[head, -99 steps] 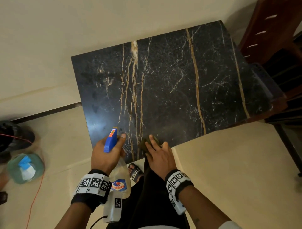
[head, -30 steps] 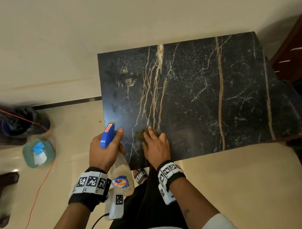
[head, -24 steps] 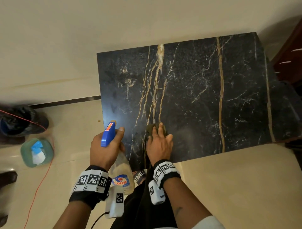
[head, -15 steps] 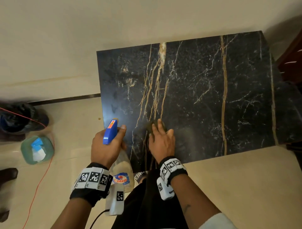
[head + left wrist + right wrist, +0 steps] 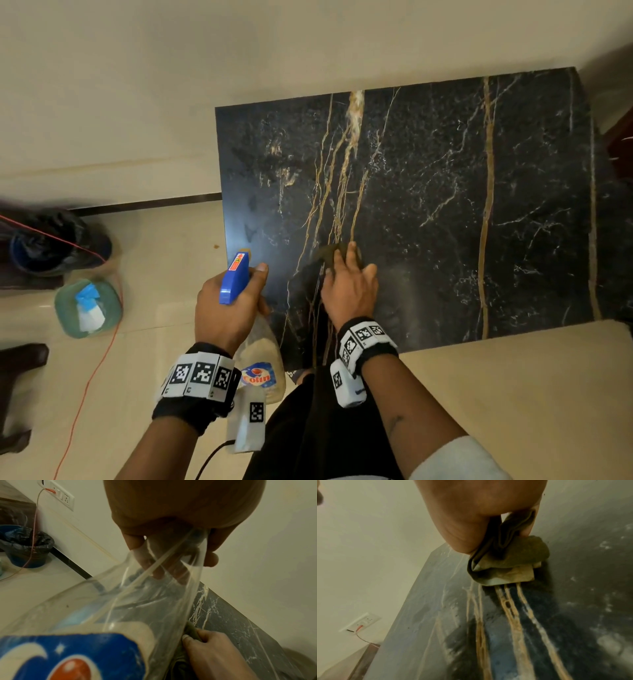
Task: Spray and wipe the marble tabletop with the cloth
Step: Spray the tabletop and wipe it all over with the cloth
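- Both hands are busy: the left hand (image 5: 226, 308) grips the spray bottle (image 5: 260, 356) by its neck, near the worktop's (image 5: 445, 205) near left corner; the right hand (image 5: 349, 287) presses and pinches the cloth (image 5: 505, 563) on the worktop.
- Cloth lies near the worktop's front edge, on the gold veins.
- Most of the unwiped marble stretches away from the right hand, to the far edge and to the right, so this hand is nearer.
- Fingers cover most of the cloth from above; whether the trigger is pressed, I cannot tell.

Seemingly "Colin" on spray bottle (image 5: 262, 363) label
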Demonstrator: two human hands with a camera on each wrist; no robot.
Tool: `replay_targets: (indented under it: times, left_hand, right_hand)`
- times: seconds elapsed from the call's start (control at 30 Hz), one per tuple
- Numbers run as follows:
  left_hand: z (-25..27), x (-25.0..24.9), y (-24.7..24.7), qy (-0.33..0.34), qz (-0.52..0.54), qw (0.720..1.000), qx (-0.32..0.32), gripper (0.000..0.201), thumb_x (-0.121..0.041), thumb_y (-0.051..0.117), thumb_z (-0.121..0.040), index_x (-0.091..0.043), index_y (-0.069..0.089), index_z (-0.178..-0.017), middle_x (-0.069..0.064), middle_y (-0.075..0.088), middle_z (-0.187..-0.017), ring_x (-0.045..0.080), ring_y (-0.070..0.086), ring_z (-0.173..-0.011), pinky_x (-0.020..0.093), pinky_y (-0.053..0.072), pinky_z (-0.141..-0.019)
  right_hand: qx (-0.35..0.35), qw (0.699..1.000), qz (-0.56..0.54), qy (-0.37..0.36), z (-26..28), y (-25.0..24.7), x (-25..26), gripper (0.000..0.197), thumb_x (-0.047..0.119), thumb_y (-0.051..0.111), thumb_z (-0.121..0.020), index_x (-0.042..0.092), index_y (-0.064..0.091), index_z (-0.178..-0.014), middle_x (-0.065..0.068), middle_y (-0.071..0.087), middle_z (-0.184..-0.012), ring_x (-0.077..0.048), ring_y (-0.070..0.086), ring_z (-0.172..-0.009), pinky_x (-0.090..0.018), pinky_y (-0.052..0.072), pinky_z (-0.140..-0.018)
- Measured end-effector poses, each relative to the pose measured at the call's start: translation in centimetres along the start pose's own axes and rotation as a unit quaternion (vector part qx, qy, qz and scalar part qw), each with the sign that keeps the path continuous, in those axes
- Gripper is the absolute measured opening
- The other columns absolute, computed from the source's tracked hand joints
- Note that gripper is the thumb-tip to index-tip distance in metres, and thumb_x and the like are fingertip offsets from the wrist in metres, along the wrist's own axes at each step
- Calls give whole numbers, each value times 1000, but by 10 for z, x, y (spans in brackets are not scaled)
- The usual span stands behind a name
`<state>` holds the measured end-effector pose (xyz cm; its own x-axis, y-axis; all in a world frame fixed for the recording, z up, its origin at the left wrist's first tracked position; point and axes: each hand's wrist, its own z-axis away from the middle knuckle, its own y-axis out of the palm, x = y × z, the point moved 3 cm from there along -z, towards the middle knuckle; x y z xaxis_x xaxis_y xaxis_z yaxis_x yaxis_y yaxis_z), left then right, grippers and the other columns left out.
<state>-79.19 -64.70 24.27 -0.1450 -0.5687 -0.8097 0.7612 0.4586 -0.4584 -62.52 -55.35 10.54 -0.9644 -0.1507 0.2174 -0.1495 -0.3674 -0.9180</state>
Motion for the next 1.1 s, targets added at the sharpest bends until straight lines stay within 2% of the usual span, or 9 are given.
replay_targets:
  times: [0.17,0.27,0.37,0.5,0.7,0.77,0.93,1.0,1.1]
  left_hand:
    - [-9,-3,4,1,-7,1000,12,29,-54,56,-90,-65,62,-64,6,68,-53,28,70,-66,50,56,-85]
    - [-16,-7,6,-2,-4,1000,14,36,-50,60,-94,-68,61,-63,7,69,-55,28,70,-67,48,56,-86]
    - [-25,-12,4,-17,2,1000,2,51,-38,63,-100,-70,60,-61,10,69,-57,33,70,-68,50,57,-86]
    - [-41,-15,1,-13,-3,1000,-9,44,-43,63,-98,-69,61,-62,9,69,-55,31,71,-67,52,57,-86]
    - [-70,-14,-1,-18,-10,1000,-14,27,-43,63,-99,-41,70,-73,5,70,-57,29,71,-66,52,57,-85]
    - [-76,-13,-3,-32,-6,999,-25,37,-41,63,-100,-21,69,-70,6,69,-55,30,70,-65,54,57,-86]
    - [-83,-15,-8,-33,2,999,-30,39,-37,61,-101,-14,66,-70,9,69,-57,29,69,-64,48,58,-84]
    - [-85,-17,-8,-35,7,999,-31,38,-39,62,-101,-15,66,-71,9,69,-57,27,70,-64,48,58,-84]
    - [-87,-21,-7,-36,2,999,-31,42,-39,63,-100,-14,65,-66,8,69,-54,26,69,-62,47,57,-82]
  right_hand:
    - [34,992,22,-119,5,7,25,54,42,46,-99,27,43,-151,2,17,-168,-29,43,-107,-39,44,-86]
    - [47,985,2,-165,-11,0,14,51,45,46,-99,31,49,-148,8,20,-167,-27,43,-104,-42,47,-88]
    - [13,996,-13,-88,-34,-8,1,51,45,47,-99,33,48,-148,11,20,-167,-25,42,-102,-39,47,-88]
    - [-16,999,-35,12,-40,-8,25,49,38,49,-99,30,49,-147,7,17,-168,-28,43,-104,-40,43,-89]
    - [43,986,7,-164,-31,1,52,51,41,50,-98,31,47,-147,7,19,-167,-30,44,-106,-41,44,-87]
    - [33,990,-6,-134,-48,-5,41,50,43,48,-98,33,46,-147,9,20,-167,-28,43,-104,-41,46,-87]
    - [-18,999,-20,23,-80,-16,35,51,41,47,-100,29,46,-150,5,18,-168,-28,43,-102,-38,46,-85]
    - [-11,1000,-6,-20,-73,-13,55,51,40,46,-101,28,44,-150,3,16,-168,-30,44,-106,-39,43,-87]
    - [30,980,33,-196,-61,-3,78,50,38,50,-98,27,48,-146,2,22,-167,-34,45,-109,-43,44,-88]
